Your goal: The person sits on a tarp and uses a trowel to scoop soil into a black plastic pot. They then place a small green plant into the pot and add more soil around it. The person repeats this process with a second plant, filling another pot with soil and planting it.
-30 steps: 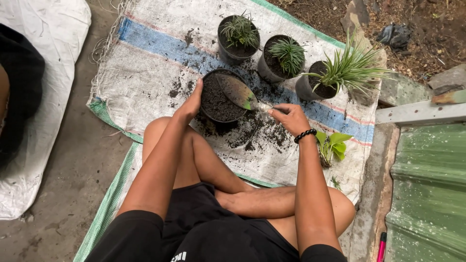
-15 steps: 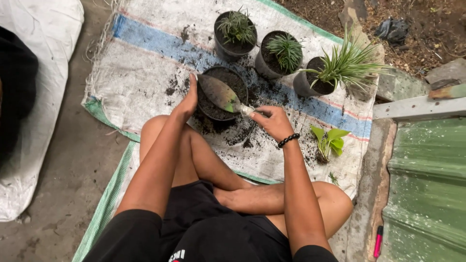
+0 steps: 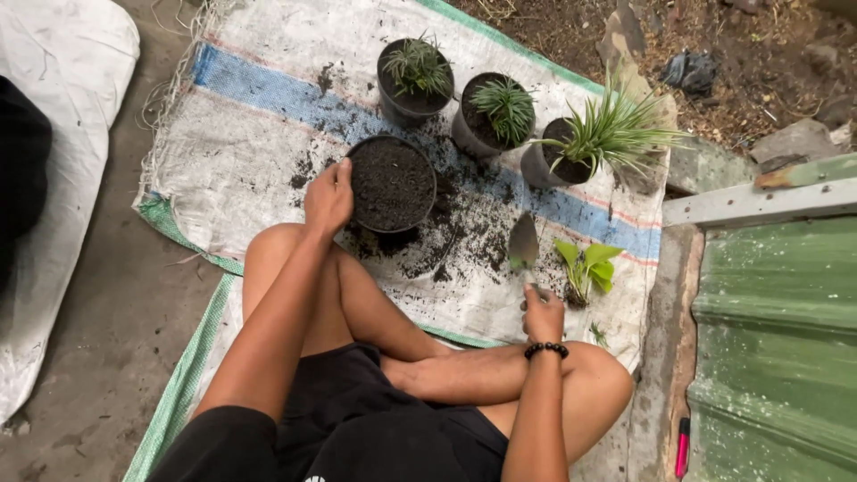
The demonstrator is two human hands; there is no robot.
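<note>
Here, the left hand (image 3: 328, 196) grips the rim of the soil-filled pot (image 3: 391, 183), which stands upright on the sack (image 3: 250, 134). The right hand (image 3: 543, 314) is closed around the trowel (image 3: 523, 245) handle, blade resting on the sack just beside the seedling (image 3: 585, 268).

woven sack mat (image 3: 250, 152), potted plants (image 3: 486, 120), spilled soil (image 3: 464, 236)
</note>
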